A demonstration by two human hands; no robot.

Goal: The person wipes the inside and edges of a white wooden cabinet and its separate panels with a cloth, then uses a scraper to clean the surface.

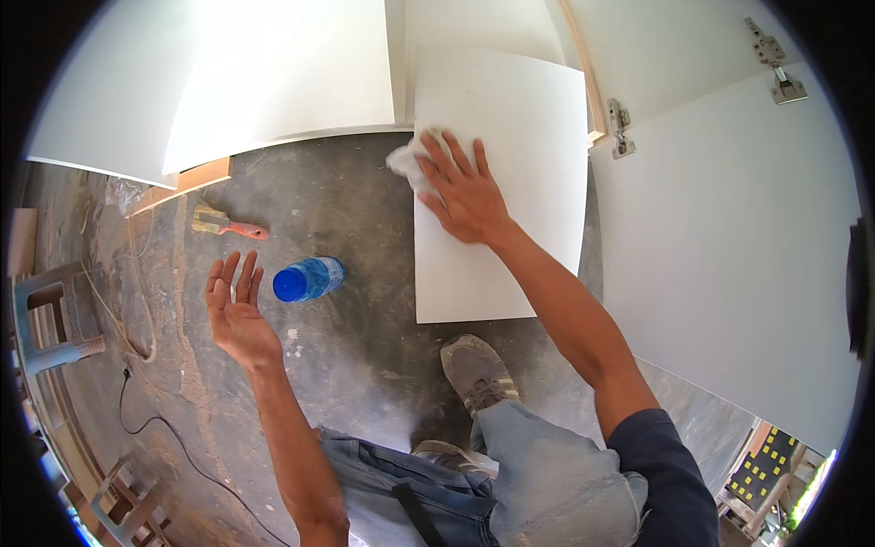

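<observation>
My right hand (pixel 463 193) lies on a white panel (pixel 501 281), its fingers spread over a crumpled white cloth (pixel 408 166). The cloth is held against the panel near its left edge and sticks out past my fingers; the rest is hidden under the hand. At the left, my left hand (pixel 241 310) is raised with the fingers apart and nothing in it. Close to its right, a clear bottle with a blue cap (pixel 308 278) stands on the floor. A paintbrush with a red handle (pixel 228 221) lies beyond the left hand.
White cabinet panels (pixel 273 73) rise at the back. On the right hangs a large white door (pixel 729 246) with metal hinges (pixel 622 128). A grey stool (pixel 59 319) stands far left, and a black cable (pixel 187 447) runs over the concrete floor. My shoe (pixel 478 369) is below the panel.
</observation>
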